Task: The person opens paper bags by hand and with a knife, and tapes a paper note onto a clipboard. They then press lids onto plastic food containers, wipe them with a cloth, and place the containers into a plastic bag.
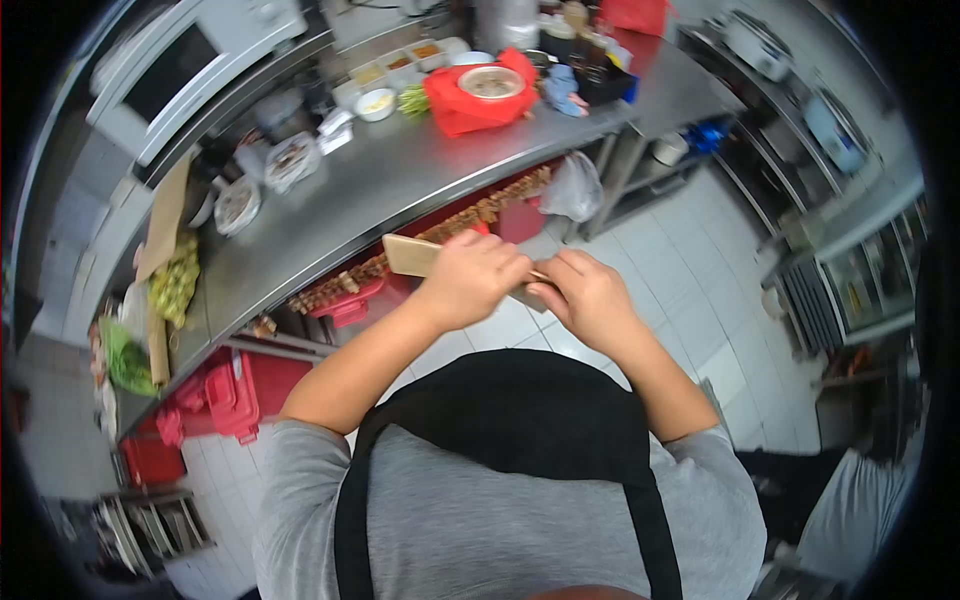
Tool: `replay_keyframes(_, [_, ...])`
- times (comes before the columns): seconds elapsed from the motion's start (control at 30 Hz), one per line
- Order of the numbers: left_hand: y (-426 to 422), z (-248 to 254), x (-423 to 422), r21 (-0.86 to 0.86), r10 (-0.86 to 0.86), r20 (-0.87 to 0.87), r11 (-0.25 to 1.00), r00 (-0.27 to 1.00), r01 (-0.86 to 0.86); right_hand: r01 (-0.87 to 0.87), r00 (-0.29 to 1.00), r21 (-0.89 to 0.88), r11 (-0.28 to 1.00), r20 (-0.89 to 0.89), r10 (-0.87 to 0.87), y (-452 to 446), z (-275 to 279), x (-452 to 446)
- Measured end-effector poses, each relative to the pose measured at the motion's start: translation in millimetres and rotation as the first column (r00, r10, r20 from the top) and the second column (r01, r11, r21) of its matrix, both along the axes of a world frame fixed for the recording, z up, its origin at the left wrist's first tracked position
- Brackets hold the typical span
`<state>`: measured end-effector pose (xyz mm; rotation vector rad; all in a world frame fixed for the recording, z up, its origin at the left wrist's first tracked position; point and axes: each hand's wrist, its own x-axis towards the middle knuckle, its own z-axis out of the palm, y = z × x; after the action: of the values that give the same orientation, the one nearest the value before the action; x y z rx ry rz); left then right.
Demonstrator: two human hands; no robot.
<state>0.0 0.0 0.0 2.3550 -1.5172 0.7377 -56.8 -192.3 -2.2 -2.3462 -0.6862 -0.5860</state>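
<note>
Gripping a tan flat piece [408, 256], the left hand [462, 280] has its fingers curled over the top, just on the person's side of the steel counter [375, 170] and clear of its front edge. The right hand [590, 300] meets it fingertip to fingertip, also on the near side of the counter, with thumb and fingers bent around something thin and small — whether they are closed on it or only resting by it, I cannot tell. Under the counter's front edge runs a long row of browned chunks [482, 213], behind the hands; a white plastic bag [572, 187] hangs below that edge, toward the right. On the counter's far side sits a red bag [453, 108] with a round bowl [491, 83] in it. As I judge it, this close finger work goes best with the left hand as the steady anchor and the right making small, light moves — wrists loose, elbows easy, the piece turned so both thumbs can be seen, and its outer end well away from the counter's edge.
</note>
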Motion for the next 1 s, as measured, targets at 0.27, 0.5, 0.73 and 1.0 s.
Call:
replay_keyframes(0.27, [77,8,-3,-0.023,0.217,0.15,0.976,0.965,-0.216,-0.299,0.898,-0.311,0.902,0.227,0.376,56,21,58])
replay_keyframes(0.5, [238,32,-55,-0.101,0.627,0.207,0.778,0.751,-0.621,-0.487,0.792,-0.317,0.813,0.231,0.565,121,73,99])
replay_keyframes(0.73, [298,2,-149,-0.381,0.551,-0.684,0.288,0.477,-0.879,-0.717,0.653,-0.209,0.665,0.131,0.746,181,19,152])
replay_keyframes(1.0, [178,-29,-187,-0.527,0.685,-0.645,-0.078,0.338,-0.846,-0.977,0.208,-0.04,0.208,-0.01,0.978,274,-15,152])
